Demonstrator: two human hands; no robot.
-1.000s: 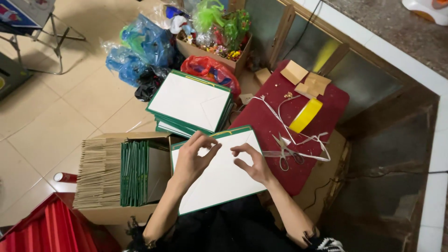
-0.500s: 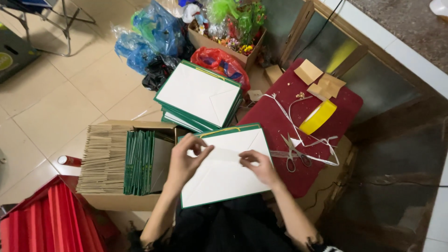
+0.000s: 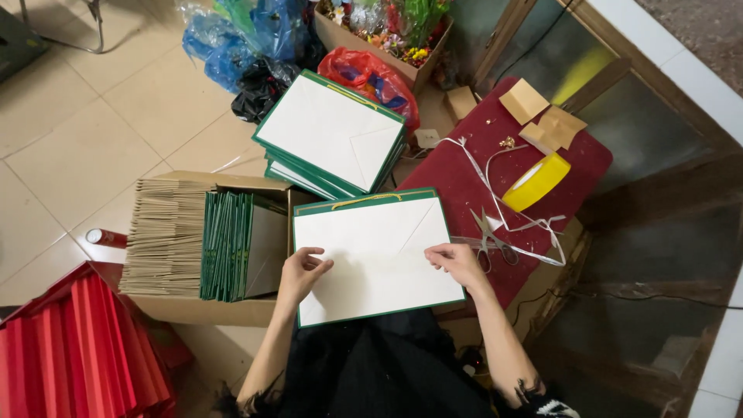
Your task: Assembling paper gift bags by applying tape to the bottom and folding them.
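both hands (image 3: 379, 267) rest unclenched on a flat bag (image 3: 375, 255); cardboard box (image 3: 201, 310) holds more (upright).

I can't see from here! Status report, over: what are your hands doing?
Left hand and right hand both flat on the white, green-edged paper bag, nothing gripped. Scissors just beside the right hand. Over.

Hemmed left by cardboard box (image 3: 193, 310), ahead by stacked bags (image 3: 329, 131), right by scissors (image 3: 491, 240); open only over floor tiles (image 3: 77, 131).

head view | worn on head | faces steeply down | near hands (image 3: 457, 262) | single view
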